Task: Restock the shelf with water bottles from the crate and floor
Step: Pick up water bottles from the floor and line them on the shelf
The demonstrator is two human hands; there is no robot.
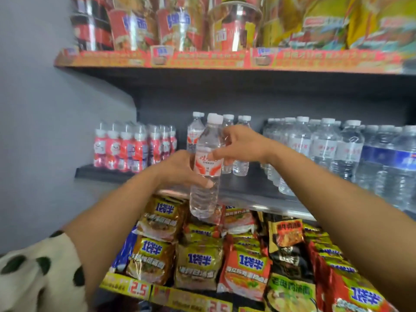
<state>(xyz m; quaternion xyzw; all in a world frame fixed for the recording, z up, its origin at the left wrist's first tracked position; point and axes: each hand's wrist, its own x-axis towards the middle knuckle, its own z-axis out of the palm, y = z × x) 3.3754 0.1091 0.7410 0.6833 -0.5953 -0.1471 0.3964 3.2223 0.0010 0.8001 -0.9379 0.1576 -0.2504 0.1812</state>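
Nearest, a spotted sleeve (33, 273) covers the left upper arm, and both bare forearms reach forward over the noodle packets (198, 266) heaped on the lower shelf. The left hand (180, 170) curls round the middle of an upright water bottle (206, 170), thumb laid across its front just under the label. The right hand (240, 147) pinches the same bottle higher up, fingertips on the label and shoulder. The bottle hangs in the air just in front of the middle shelf (247, 194), its base below that shelf's front edge, so it is not yet set down.

Behind it, a few bottles of the same brand (195, 134) stand in a short row toward the shelf's back, with bare board in front of them. Pink drink packs (132, 147) fill the left end; clear and blue-labelled bottles (337, 149) crowd the right.

Restocking looks partly done: that middle gap could take several more. The crate and floor are out of view, so what remains cannot be told.
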